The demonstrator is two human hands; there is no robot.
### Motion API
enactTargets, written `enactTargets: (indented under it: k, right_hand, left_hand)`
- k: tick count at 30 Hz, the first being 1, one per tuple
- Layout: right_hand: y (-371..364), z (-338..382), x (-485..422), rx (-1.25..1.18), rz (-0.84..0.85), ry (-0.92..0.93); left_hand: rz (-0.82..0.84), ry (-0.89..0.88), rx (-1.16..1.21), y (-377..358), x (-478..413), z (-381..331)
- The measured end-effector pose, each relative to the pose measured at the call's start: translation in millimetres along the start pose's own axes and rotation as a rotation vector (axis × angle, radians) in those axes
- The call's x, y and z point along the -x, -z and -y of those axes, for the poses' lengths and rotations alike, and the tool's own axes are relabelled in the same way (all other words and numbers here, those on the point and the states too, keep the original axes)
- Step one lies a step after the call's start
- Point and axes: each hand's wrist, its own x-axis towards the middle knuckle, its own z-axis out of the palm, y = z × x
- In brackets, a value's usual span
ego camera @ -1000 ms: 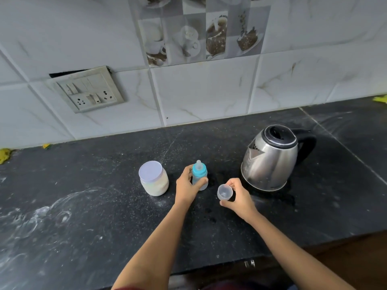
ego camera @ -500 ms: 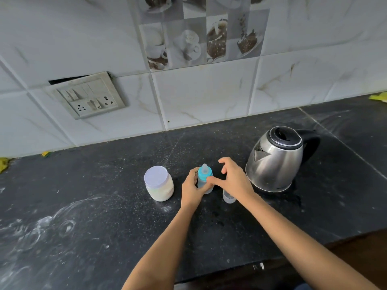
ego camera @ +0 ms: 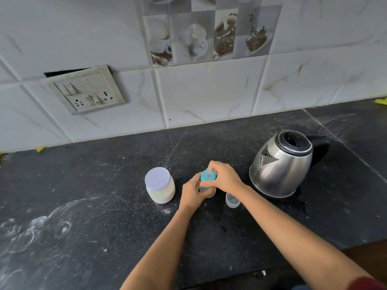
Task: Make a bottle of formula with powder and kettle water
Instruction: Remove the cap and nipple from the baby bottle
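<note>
A small baby bottle (ego camera: 207,177) with a blue collar and clear teat stands upright on the black counter (ego camera: 104,206). My left hand (ego camera: 193,193) wraps around its body. My right hand (ego camera: 225,177) grips the blue collar from the right. The clear bottle cap (ego camera: 232,200) sits open side up on the counter just under my right wrist. A powder jar (ego camera: 160,186) with a pale lilac lid stands to the left of the bottle. The steel kettle (ego camera: 281,166), with its black lid and handle, stands to the right.
A tiled wall runs behind the counter, with a switch and socket plate (ego camera: 88,91) at the left. White powder smears mark the counter's left part (ego camera: 41,229). The counter's front edge (ego camera: 261,273) runs near the bottom.
My right hand set the clear cap down on the counter, then moved up and closed on the bottle's blue collar. My left hand kept hold of the bottle.
</note>
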Motion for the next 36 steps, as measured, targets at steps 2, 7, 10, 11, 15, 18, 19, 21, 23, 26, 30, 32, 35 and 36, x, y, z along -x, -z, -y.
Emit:
enactTargets:
  k: [2,7,10,11,15,18,19,21,23,26,30,32,35,36]
  right_hand:
    - [7,-5,-5,-0.022,0.078,0.066]
    - [31,-11,-20,-0.109,0.365,0.247]
    - [44,-14,-23,-0.094,0.441,0.269]
    - [45,-17,-22,-0.12,0.437,0.248]
    - [34,-26,-13,-0.205,0.315,0.165]
    - [15,-21,-5,-0.244,0.175,0.107]
    - [9,-19,-2,-0.274,0.126,0.09]
    - [0,-19,4,-0.353,0.052,0.075]
    - [1,-21,8,-0.439,0.078,0.085]
    - [6,-23,9,-0.412,0.163,0.082]
    - [3,-19,5,-0.277,0.093,0.027]
    - [3,-20,3,-0.274,0.032,0.063]
    - [10,-23,1,-0.309,0.043,0.092]
    - [13,-24,1,-0.346,0.057,0.106]
  left_hand:
    - [0.013,-0.001,0.007,1,0,1]
    - [0.021,0.014,-0.019,3,0,-3]
    - [0.005,0.018,-0.015,0,0,0]
    - [0.0,0.018,-0.021,0,0,0]
    - [-0.031,0.034,-0.02,-3,-2,4]
    - [-0.06,0.026,-0.01,-6,0,4]
    - [-0.064,0.026,-0.008,-6,0,4]
    - [-0.083,0.026,-0.009,-7,1,3]
    - [-0.099,0.029,-0.012,-8,0,1]
    - [-0.104,0.033,-0.019,-10,-2,-1]
    - [-0.118,0.065,-0.016,-13,-6,0]
    - [-0.125,0.063,-0.035,-13,-6,-1]
    - [-0.135,0.063,-0.037,-13,-8,-2]
    - [-0.134,0.069,-0.035,-13,-8,-1]
